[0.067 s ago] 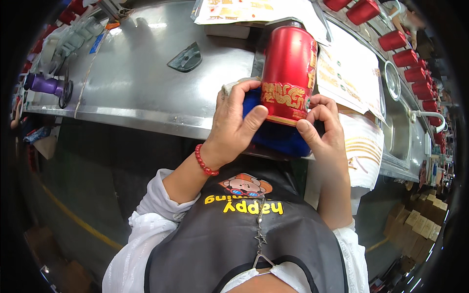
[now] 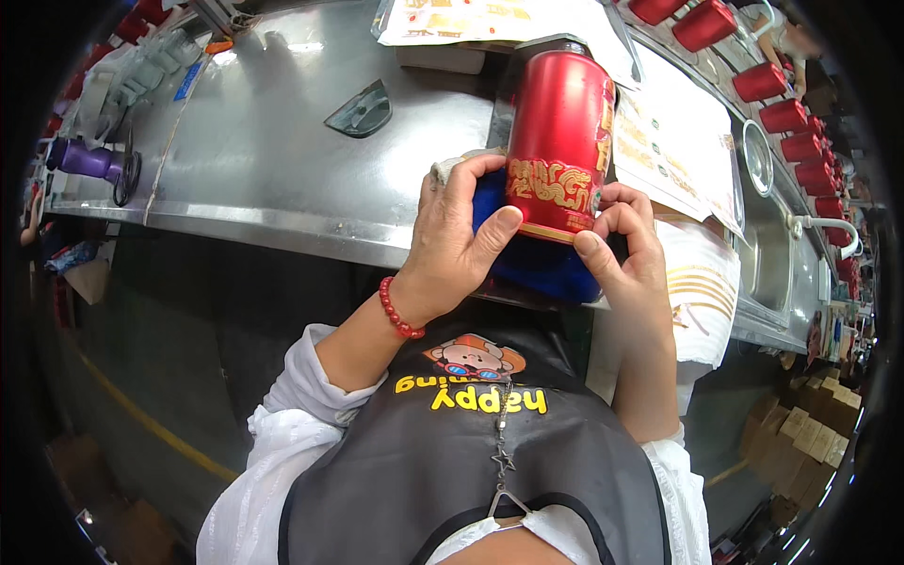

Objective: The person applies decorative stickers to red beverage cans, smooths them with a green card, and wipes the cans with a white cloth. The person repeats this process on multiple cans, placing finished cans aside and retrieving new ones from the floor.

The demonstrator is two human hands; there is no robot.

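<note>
A tall red tin point(image 2: 557, 141) with gold ornament lies tilted over the steel worktable's point(image 2: 282, 160) front edge. A blue cloth point(image 2: 541, 268) wraps its lower end. My left hand point(image 2: 457, 245) grips the cloth and the tin from the left, thumb pressed on the gold band. On the right side, my right hand point(image 2: 629, 252) holds the cloth and the tin's bottom rim. Both hands are closed around the same bundle.
Printed paper sheets point(image 2: 673, 141) lie right of the tin, more at the back point(image 2: 490, 19). A row of red tins point(image 2: 782, 104) runs along the far right beside a sink point(image 2: 767, 245). A dark tape cutter point(image 2: 363, 108) and a purple tool point(image 2: 89, 160) sit left. Cardboard boxes point(image 2: 810, 443) stand low right.
</note>
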